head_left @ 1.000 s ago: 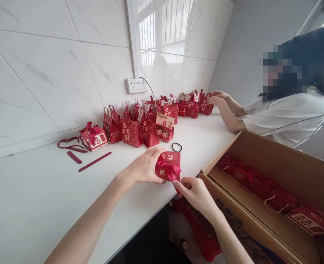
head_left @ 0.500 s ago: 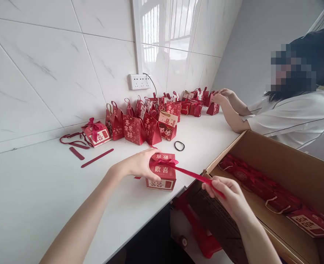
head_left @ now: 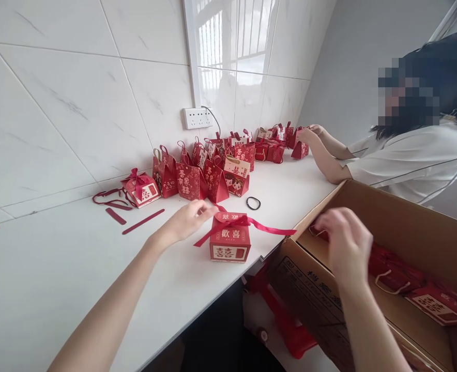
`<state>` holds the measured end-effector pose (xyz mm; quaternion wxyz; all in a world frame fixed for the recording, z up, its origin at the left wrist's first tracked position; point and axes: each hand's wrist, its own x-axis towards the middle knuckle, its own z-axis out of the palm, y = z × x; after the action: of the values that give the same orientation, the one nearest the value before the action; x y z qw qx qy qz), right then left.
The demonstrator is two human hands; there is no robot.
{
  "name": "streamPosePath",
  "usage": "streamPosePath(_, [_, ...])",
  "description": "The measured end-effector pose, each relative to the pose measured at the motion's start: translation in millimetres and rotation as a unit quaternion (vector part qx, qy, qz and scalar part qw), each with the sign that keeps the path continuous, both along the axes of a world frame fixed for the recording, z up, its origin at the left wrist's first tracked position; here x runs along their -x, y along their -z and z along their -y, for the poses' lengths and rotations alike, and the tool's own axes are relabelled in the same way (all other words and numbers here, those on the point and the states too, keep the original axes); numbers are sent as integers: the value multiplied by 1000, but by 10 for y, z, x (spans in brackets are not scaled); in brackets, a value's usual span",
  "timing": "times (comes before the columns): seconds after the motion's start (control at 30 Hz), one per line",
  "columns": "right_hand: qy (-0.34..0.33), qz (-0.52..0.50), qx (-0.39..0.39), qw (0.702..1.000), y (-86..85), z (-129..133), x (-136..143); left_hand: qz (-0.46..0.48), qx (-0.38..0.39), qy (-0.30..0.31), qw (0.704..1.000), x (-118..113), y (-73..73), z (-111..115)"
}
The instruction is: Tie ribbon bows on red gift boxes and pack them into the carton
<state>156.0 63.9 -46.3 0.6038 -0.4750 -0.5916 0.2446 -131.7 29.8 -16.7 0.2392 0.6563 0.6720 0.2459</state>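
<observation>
A red gift box (head_left: pixel 230 240) with white characters stands on the white table in front of me. A dark red ribbon (head_left: pixel 271 228) is tied over its top, one tail running right to the carton's edge and another hanging at the left. My left hand (head_left: pixel 182 222) is just left of the box, fingers stretched out, their tips close to the ribbon; whether they touch it I cannot tell. Above the carton's near edge hovers my right hand (head_left: pixel 348 240), apart from the ribbon, its fingers loosely bent and slightly blurred, with nothing visible in them.
Several red gift bags (head_left: pixel 192 181) line the wall. Another ribboned box (head_left: pixel 145 191) and cut ribbon strips (head_left: pixel 143 221) lie left. A black hair tie (head_left: pixel 253 203) sits behind the box. At right, a cardboard carton (head_left: pixel 309 289) holds red boxes; beyond it, a person (head_left: pixel 410 160) handles a bag.
My left hand has come off the box and moved left. My right hand has let go of the ribbon tail and moved up and right. The tail now lies toward the carton.
</observation>
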Motion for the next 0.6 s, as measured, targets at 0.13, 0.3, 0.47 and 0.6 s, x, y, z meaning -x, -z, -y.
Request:
streamPosePath(0.13, [-219, 179, 92, 955, 20, -258, 488, -50, 78, -18, 996, -165, -30, 7])
streamPosePath(0.3, [-312, 218, 216, 899, 210, -437, 682, 64, 133, 26, 989, -84, 76, 17])
streamPosePath(0.47, [-270, 236, 237, 903, 196, -315, 532, 268, 148, 113, 945, 189, 209, 90])
streamPosePath(0.6, [-318, 180, 269, 891, 138, -234, 509, 330, 192, 121, 916, 291, 221, 46])
